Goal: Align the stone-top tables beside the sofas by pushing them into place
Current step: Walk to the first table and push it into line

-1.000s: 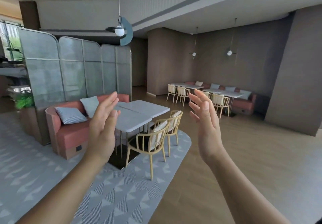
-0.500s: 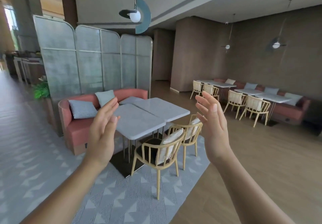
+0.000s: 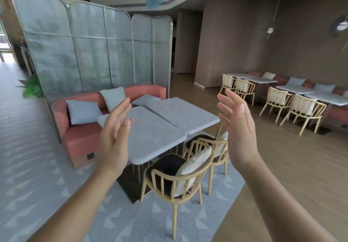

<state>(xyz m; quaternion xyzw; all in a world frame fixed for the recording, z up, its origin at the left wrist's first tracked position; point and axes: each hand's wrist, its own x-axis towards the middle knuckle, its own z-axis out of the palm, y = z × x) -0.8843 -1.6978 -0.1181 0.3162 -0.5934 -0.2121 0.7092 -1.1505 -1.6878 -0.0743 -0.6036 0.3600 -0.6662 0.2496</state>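
Note:
Two grey stone-top tables stand side by side in front of a pink sofa (image 3: 82, 138). The near table (image 3: 152, 134) and the far table (image 3: 180, 112) meet at a slightly offset seam. My left hand (image 3: 114, 136) is raised in the air, open, in front of the near table's left part. My right hand (image 3: 238, 125) is also raised and open, to the right of the far table's corner. Neither hand touches a table. Both palms face each other.
Two wooden chairs, the nearer one (image 3: 177, 179) and the other one (image 3: 216, 147), are tucked at the tables' near side on a patterned grey rug (image 3: 131, 221). A tall grey screen (image 3: 90, 53) stands behind the sofa. More tables and chairs (image 3: 293, 106) line the right wall. Wooden floor (image 3: 282, 166) lies at the right.
The view has come closer to the two tables and turned slightly left. Both hands stay raised and open in the same pose.

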